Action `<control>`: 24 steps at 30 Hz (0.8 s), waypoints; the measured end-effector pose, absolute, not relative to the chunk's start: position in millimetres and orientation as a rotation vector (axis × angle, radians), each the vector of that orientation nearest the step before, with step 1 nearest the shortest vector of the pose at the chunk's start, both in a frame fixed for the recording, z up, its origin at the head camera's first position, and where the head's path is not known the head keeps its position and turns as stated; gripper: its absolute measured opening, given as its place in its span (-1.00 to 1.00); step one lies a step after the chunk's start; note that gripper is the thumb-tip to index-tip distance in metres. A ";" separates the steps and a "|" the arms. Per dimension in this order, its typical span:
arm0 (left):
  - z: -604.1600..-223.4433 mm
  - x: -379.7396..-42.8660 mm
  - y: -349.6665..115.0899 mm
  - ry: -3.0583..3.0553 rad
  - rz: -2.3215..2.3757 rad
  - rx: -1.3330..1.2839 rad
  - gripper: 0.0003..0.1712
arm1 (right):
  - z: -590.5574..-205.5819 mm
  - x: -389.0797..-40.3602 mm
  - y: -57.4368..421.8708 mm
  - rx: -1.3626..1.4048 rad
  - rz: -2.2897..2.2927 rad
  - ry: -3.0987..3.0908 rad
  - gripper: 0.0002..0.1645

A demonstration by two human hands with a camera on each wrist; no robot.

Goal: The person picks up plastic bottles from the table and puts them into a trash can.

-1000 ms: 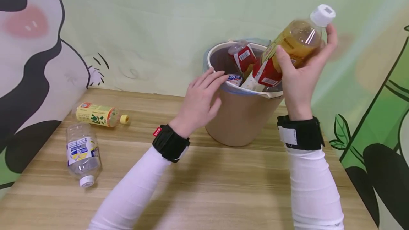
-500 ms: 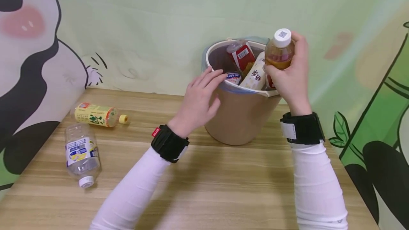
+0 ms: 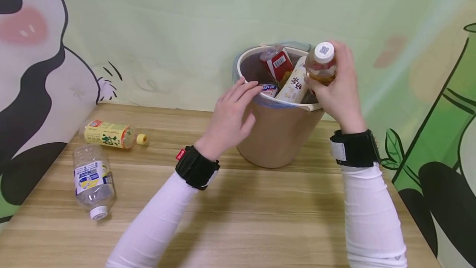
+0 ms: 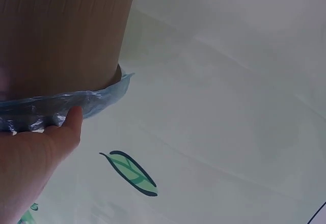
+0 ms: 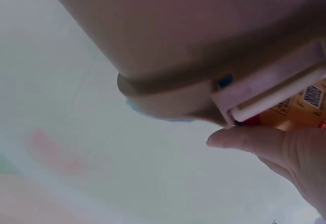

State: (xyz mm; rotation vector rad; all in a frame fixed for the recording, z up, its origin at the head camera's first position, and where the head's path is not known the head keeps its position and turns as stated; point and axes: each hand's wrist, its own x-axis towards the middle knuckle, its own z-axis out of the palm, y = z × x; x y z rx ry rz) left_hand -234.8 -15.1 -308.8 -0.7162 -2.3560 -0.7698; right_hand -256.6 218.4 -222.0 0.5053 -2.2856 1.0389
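Observation:
In the head view, my right hand grips a drink bottle with a white cap, upright at the right side of a brown trash bin. Its lower part is down inside the bin, hidden by my hand and the rim. The bottle's orange label shows beside my thumb in the right wrist view. My left hand rests with loosely extended fingers on the bin's near-left rim. In the left wrist view, its thumb lies against the bluish bin liner.
Inside the bin lie a red-labelled bottle, a white-labelled bottle and a blue-and-white item. On the wooden table, a yellow-labelled bottle and a clear bottle lie at the left. A printed cloth backdrop stands behind.
My right hand has moved left and down, turning the bottle from tilted to upright and lowering it into the bin. My left hand has stayed on the rim.

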 end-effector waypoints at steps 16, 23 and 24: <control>-306.9 -233.1 -16.3 -2.354 -0.795 -0.734 -0.36 | -215.8 -248.7 224.1 0.425 1.326 -2.245 -0.18; -308.4 -234.6 -14.0 -2.359 -0.796 -0.745 -0.36 | -226.3 -257.8 209.4 0.524 1.688 -2.069 -0.12; -308.3 -234.4 -13.7 -2.360 -0.798 -0.744 -0.36 | -227.4 -257.8 208.9 0.517 1.689 -2.088 -0.09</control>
